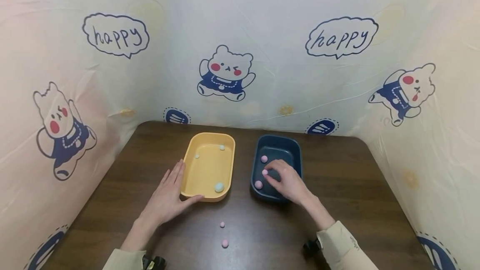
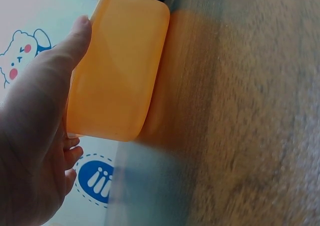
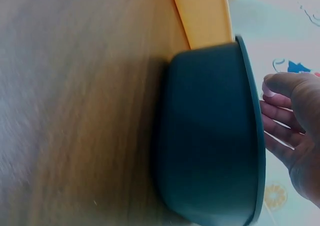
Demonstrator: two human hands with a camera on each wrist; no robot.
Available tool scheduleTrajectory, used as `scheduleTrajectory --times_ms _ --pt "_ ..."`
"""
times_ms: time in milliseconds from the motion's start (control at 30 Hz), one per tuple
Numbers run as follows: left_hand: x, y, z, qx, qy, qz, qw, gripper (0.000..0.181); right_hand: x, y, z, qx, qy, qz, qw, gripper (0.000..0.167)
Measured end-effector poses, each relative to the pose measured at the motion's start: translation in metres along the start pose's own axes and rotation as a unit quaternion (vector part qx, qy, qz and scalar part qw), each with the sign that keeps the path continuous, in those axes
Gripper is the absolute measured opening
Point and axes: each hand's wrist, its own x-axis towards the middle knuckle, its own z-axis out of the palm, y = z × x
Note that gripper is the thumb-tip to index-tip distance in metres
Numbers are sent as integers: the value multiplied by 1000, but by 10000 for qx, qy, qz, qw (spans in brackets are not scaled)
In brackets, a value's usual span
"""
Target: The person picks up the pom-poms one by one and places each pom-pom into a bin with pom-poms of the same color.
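Note:
My left hand (image 1: 168, 197) lies along the left side and near corner of a yellow tray (image 1: 206, 170), its fingers straight and its thumb on the near rim. Three pale green balls sit inside: a larger one (image 1: 219, 187) near the front and two small ones (image 1: 222, 147) farther back. Over a dark blue tray (image 1: 282, 153), my right hand (image 1: 290, 182) pinches a small pink ball (image 1: 264, 172) between thumb and forefinger. Two other pink balls (image 1: 258, 184) lie in that tray, along its left side. In the right wrist view, the tray's wall stands beside the hand.
Two pink balls, a tiny one (image 1: 222, 224) and a bigger one (image 1: 225, 243), lie on the brown wooden table (image 1: 262, 236) in front of the trays. A pale cloth (image 1: 277, 74) printed with bears hangs behind the table and along both sides.

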Motion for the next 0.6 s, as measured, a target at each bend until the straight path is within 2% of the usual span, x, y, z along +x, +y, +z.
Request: scheduleTrajectory --times_ms 100,300,600 --pt "-1 0 0 2 1 -2 10000 134 2 7 -5 93 71 138 9998 14" --pt "-1 -1 1 8 20 4 10000 134 5 16 -12 41 228 164 9996 13" --pt "-1 -2 4 -46 51 5 10000 136 6 20 -16 112 134 438 9989 16"
